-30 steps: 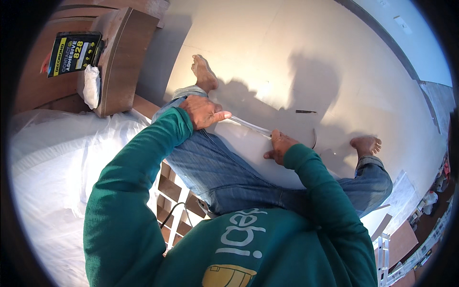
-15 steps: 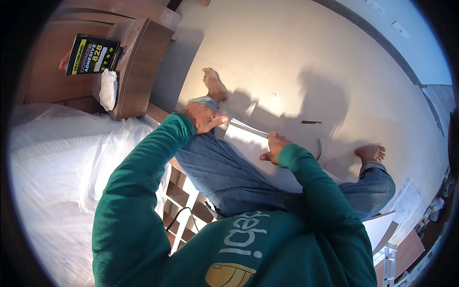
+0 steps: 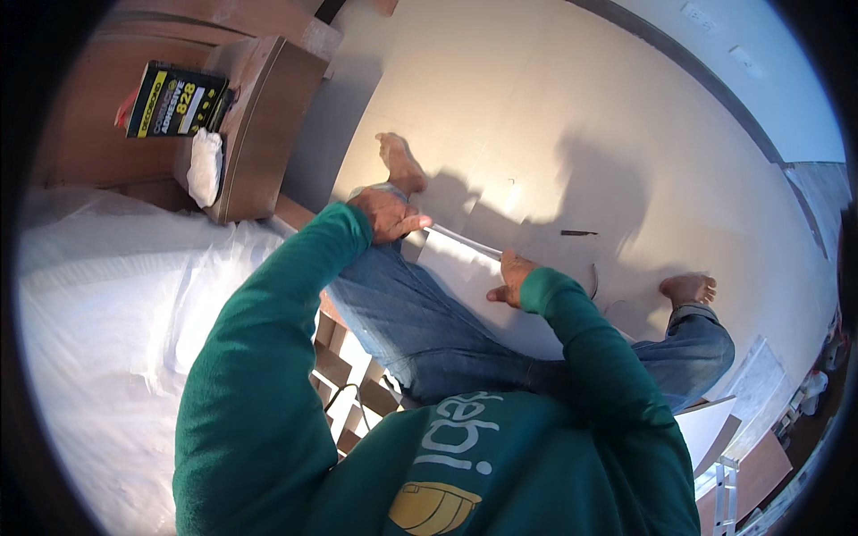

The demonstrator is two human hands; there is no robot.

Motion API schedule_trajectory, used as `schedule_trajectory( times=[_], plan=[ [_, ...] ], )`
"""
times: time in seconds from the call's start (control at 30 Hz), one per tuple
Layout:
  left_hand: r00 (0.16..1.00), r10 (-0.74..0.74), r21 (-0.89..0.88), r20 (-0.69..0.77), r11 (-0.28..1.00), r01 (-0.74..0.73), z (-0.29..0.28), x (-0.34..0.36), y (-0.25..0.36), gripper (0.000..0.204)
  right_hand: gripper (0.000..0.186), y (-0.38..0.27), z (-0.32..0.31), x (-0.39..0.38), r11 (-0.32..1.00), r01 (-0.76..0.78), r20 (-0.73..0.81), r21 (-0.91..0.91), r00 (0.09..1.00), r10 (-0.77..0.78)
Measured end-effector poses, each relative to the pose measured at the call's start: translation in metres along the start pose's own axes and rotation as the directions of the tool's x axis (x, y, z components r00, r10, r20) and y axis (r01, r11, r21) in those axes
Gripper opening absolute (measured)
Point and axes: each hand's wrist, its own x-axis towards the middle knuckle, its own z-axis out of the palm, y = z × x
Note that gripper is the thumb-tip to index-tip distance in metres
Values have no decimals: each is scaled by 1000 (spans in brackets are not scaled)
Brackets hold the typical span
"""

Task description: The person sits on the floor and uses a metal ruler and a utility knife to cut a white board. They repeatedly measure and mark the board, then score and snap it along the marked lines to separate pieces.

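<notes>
A thin white strip [image 3: 466, 242] stretches between my two hands above my lap. My left hand [image 3: 386, 215] is closed on its left end, with the thumb pointing along it. My right hand [image 3: 512, 275] grips the other end between bent fingers, its thumb held lower and apart. Below the strip, a pale flat surface [image 3: 500, 308] lies between my jeans-clad legs, partly in bright sunlight. Beyond my right hand rest a slim dark tool [image 3: 579, 233], too small to name exactly, and a thin dark curved piece [image 3: 594, 280].
At the upper left, a black and yellow adhesive can [image 3: 177, 100] and a white crumpled bundle [image 3: 205, 168] stand on a brown wooden cabinet [image 3: 268, 134]. Translucent plastic sheeting [image 3: 98, 304] covers the left side. A ladder [image 3: 726, 496] and boards [image 3: 762, 473] are at the lower right.
My left hand has shifted slightly right. The strip looks narrower now, as if turned a little edge-on; both hands keep hold of it.
</notes>
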Motion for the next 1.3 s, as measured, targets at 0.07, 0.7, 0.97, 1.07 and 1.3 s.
schedule_trajectory(
  times=[0.07, 0.7, 0.97, 1.07, 1.3],
  plan=[
    [999, -32, -4, -7, 999, 32, -2, -8, 2, 83, 83, 1, -4, 3, 1000, 20, -28, -10, 999, -20],
    [995, 19, -51, 98, 999, -14, 15, 16, -27, 80, 85, -10, -17, 22, 1000, 19, 47, -21, 999, -18],
    [904, 75, 145, -420, 989, -15, -62, 35, 11, 63, 64, 24, -41, -2, 947, 152, -375, 283, 926, -37],
    [551, 50, 121, -833, 988, 94, -84, 20, 67, 59, 56, 22, -66, -25, 969, 17, -588, 248, 798, 136],
    [904, 307, 178, -298, 948, -263, 36, -2, 90, 66, 57, 145, -60, -81, 819, 14, -739, 574, 441, 510]
  ],
)
